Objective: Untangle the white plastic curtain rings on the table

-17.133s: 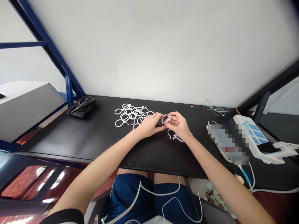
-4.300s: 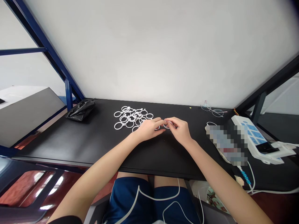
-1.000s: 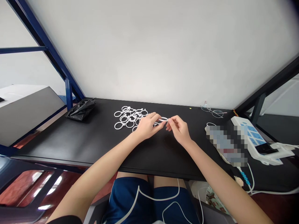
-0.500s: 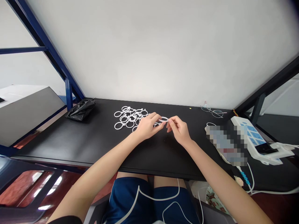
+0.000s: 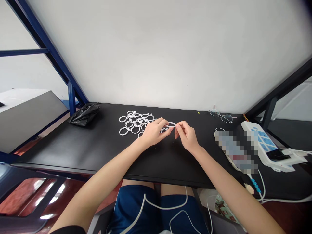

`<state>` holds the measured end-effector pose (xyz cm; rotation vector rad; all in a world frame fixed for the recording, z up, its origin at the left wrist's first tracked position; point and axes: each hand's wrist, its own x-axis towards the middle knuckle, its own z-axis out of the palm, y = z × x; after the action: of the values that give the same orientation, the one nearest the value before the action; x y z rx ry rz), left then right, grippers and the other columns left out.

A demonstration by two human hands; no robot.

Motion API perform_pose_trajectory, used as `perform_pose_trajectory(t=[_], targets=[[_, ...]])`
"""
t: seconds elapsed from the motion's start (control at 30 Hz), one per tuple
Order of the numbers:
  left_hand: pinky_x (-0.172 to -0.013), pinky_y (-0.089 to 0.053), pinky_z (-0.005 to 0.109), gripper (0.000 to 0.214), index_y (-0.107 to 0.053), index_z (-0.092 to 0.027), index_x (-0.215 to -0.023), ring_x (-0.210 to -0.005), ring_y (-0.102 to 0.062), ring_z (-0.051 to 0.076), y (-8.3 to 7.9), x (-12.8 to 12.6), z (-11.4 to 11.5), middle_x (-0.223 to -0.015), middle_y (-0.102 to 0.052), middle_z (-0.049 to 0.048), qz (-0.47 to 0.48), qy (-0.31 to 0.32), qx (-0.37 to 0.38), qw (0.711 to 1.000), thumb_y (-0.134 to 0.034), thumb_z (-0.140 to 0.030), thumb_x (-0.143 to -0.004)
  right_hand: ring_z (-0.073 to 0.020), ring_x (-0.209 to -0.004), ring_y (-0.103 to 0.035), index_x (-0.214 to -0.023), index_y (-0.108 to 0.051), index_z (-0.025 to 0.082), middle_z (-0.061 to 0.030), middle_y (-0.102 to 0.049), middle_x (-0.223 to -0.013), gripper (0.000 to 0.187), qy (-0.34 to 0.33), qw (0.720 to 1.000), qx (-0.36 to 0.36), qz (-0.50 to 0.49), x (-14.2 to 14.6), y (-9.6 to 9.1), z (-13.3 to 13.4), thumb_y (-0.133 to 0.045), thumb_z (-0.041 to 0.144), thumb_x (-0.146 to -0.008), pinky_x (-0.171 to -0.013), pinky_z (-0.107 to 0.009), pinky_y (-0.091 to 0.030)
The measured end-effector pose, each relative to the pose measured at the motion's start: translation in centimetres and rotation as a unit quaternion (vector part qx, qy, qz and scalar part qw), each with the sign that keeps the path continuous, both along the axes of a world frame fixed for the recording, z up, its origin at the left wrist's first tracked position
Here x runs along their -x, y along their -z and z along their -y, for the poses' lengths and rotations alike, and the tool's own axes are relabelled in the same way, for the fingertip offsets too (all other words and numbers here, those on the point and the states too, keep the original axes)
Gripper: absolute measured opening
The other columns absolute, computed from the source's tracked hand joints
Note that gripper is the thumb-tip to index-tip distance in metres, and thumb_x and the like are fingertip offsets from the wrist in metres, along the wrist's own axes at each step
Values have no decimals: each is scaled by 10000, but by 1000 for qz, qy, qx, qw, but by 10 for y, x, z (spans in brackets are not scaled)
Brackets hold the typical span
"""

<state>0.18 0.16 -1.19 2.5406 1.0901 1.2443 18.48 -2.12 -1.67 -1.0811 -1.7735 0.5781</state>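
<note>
Between my two hands, just above the black table, is a white ring (image 5: 172,123). My left hand (image 5: 156,130) pinches its left side with thumb and fingers. The right side of the ring is gripped by the thumb and forefinger of my right hand (image 5: 186,134), the other fingers curled below. Several more white rings (image 5: 135,129), each with a small knob, lie in a loose heap to the left of my left hand. Part of that heap is hidden behind the hand.
A crumpled black plastic bag (image 5: 85,114) lies at the far left of the black table (image 5: 97,149). On the right are eyeglasses (image 5: 227,118), a phone (image 5: 235,152) blurred out and plugged into a cable, and a white power strip (image 5: 264,143). A white wall stands behind.
</note>
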Motion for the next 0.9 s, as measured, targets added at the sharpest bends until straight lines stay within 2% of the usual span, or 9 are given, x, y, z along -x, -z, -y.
perform_pose_trajectory(t=[0.2, 0.47, 0.7, 0.9], targets=[[-551, -431, 202, 261, -584, -180, -884, -662, -573, 103, 1, 0, 0, -824, -624, 24, -1, 7, 7, 1000, -478, -411, -945, -132, -485, -554, -796, -481, 228, 35, -536, -553, 325, 12, 999, -15, 26, 0, -1, 1, -396, 487, -974, -537, -267, -447], [-579, -453, 208, 258, -572, -183, -903, -714, -591, 114, 1, 2, 0, -859, -616, 28, 7, 27, 34, 999, -472, -416, -947, -132, -484, -551, -796, -464, 228, 40, -523, -554, 303, 5, 1000, -12, 26, -1, -1, 1, -395, 459, -980, -543, -268, -432], [-605, -503, 236, 342, -499, -201, -1141, -867, -636, 165, 2, 1, -1, -1081, -617, 76, 31, 86, 112, 989, -501, -463, -922, -121, -495, -555, -843, -487, 226, 36, -547, -599, 267, -34, 999, -12, 15, 4, 0, 4, -402, 436, -984, -539, -259, -436], [-597, -482, 232, 327, -540, -182, -1043, -748, -590, 135, 1, 0, -1, -960, -610, 55, 65, 117, 150, 980, -520, -478, -905, -129, -502, -561, -910, -487, 221, 44, -546, -560, 220, -51, 998, -18, 15, 3, 4, 4, -391, 399, -997, -561, -263, -438]])
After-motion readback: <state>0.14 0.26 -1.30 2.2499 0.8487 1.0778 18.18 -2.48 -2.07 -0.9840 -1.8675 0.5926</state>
